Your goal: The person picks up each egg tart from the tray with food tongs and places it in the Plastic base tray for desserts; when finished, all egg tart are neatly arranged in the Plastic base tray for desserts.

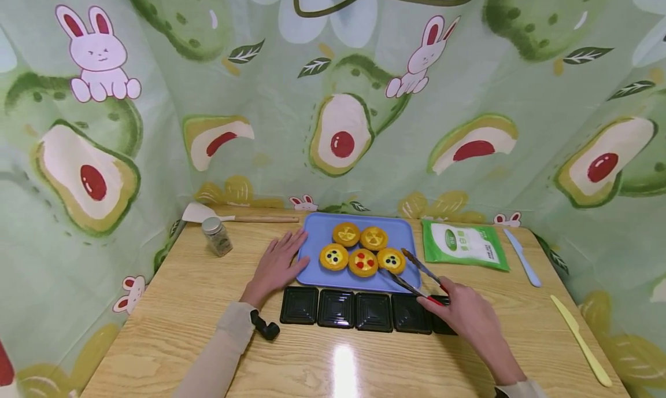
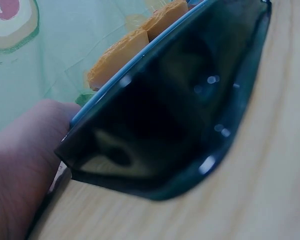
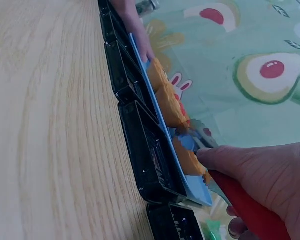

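Note:
My right hand [image 1: 470, 317] grips metal tongs [image 1: 422, 267] with red handles. The spread tong arms reach either side of the front-right egg tart [image 1: 391, 260], which is topped with dark berries; whether they touch it, I cannot tell. That tart sits on a blue tray [image 1: 321, 223] with several others, including a red-topped tart [image 1: 363, 262] at the front middle and another dark-berried tart [image 1: 333, 257] to its left. With fingers extended, my left hand [image 1: 277, 268] rests at the tray's left edge. In the right wrist view, the red handle [image 3: 250, 210] lies within my right hand.
Several square black containers [image 1: 337, 309] line the tray's front edge. Left of it are a glass shaker [image 1: 217, 236] and a spatula [image 1: 265, 219]. To the right lie a green-white packet [image 1: 464, 244], a blue knife [image 1: 522, 257] and a yellow knife [image 1: 580, 340]. Patterned cloth hangs behind.

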Demonstrator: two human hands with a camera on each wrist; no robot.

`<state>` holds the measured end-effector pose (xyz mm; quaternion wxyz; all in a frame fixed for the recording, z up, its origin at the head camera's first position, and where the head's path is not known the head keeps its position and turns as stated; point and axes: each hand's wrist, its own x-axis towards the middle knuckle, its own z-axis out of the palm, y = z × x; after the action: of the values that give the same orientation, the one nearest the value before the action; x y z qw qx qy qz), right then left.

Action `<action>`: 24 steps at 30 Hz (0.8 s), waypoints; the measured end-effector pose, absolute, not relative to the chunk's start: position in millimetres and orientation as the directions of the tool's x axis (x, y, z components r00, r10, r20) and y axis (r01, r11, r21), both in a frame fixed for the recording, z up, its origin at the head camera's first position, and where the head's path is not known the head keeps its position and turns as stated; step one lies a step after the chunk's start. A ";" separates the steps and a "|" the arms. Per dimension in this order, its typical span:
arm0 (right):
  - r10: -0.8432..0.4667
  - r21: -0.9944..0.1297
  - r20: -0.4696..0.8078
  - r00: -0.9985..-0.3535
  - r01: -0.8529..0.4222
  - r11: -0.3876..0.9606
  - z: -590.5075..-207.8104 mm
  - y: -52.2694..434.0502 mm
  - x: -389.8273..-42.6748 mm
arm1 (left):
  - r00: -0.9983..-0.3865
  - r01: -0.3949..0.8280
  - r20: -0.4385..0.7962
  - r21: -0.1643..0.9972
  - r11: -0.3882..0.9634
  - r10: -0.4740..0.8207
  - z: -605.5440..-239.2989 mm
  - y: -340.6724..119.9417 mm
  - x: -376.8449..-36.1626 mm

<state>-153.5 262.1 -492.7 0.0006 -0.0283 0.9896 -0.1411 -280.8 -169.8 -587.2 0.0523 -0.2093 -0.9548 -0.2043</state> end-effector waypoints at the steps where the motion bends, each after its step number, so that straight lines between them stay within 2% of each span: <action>1: -0.058 -0.275 0.008 -0.998 -0.058 0.960 -493.4 261.6 -154.4 | -0.907 0.421 0.186 0.368 0.829 0.378 -587.5 -169.8 -280.5; 24: -0.093 -0.275 0.036 -0.995 -0.100 0.956 -496.1 255.8 -164.1 | -0.911 0.413 0.167 0.352 0.840 0.378 -585.7 -169.5 -280.7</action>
<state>-164.1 255.8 -496.1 -0.0113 -0.0488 0.9889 -0.1396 -280.7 -169.5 -585.7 0.0455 -0.2063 -0.9581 -0.1935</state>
